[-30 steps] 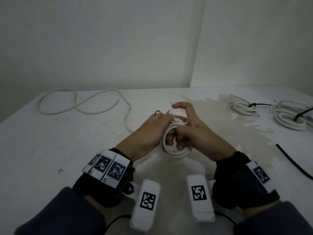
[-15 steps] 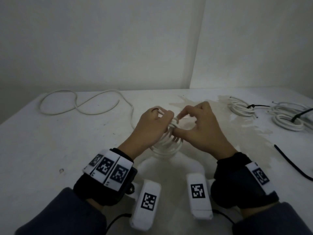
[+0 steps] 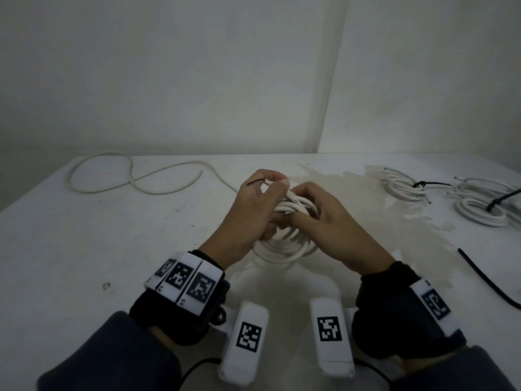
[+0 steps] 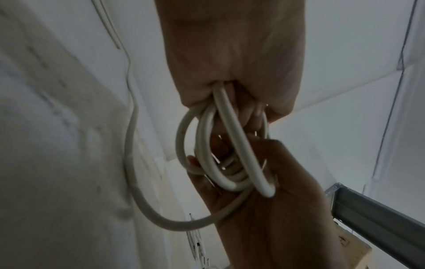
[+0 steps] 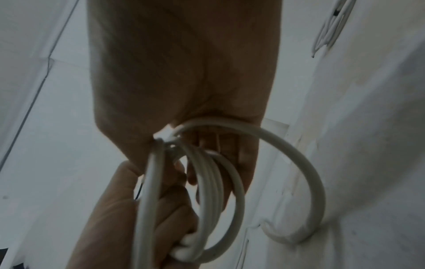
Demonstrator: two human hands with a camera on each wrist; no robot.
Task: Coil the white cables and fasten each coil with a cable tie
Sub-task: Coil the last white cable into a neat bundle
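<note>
Above the middle of the table, both hands hold a coil of white cable (image 3: 284, 244). My left hand (image 3: 262, 204) grips its left side, and a short black cable tie end (image 3: 253, 182) sticks out past the knuckles. My right hand (image 3: 318, 213) curls over the top right of the coil. The left wrist view shows several loops of the coil (image 4: 220, 154) running into the left fist, with one loose loop (image 4: 138, 182) trailing to the table. In the right wrist view the right hand's fingers (image 5: 230, 163) hook through the loops (image 5: 218, 191).
A loose white cable (image 3: 135, 176) snakes across the back left of the table (image 3: 84, 249). Two tied coils (image 3: 403, 187) (image 3: 479, 210) lie at the back right. A spare black cable tie (image 3: 485, 277) lies near the right edge. Walls close off the back.
Both hands have moved a little farther from me with the coil. The right forefinger, stretched out a second ago, is now folded onto the coil.
</note>
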